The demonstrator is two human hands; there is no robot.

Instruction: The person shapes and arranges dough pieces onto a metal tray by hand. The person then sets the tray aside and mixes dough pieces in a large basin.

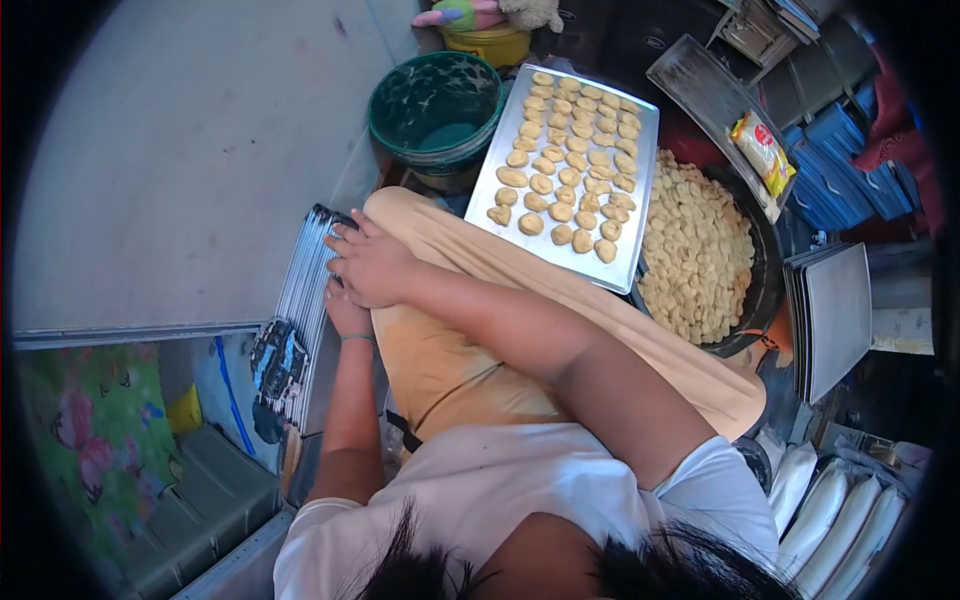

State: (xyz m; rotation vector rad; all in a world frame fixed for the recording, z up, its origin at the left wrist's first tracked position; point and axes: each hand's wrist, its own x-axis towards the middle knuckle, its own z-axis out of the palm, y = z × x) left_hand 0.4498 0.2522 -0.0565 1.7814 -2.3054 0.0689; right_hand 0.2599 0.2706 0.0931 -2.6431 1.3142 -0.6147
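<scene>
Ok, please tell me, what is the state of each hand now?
Left hand: at the tray stack, partly covered; grip cannot be told.
Right hand: open, fingers spread at the stack's edge.

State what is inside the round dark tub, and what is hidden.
The dark tub holds a heap of pale, roundish pieces. What lies under the metal tray or beneath the heap's surface cannot be seen.
</scene>
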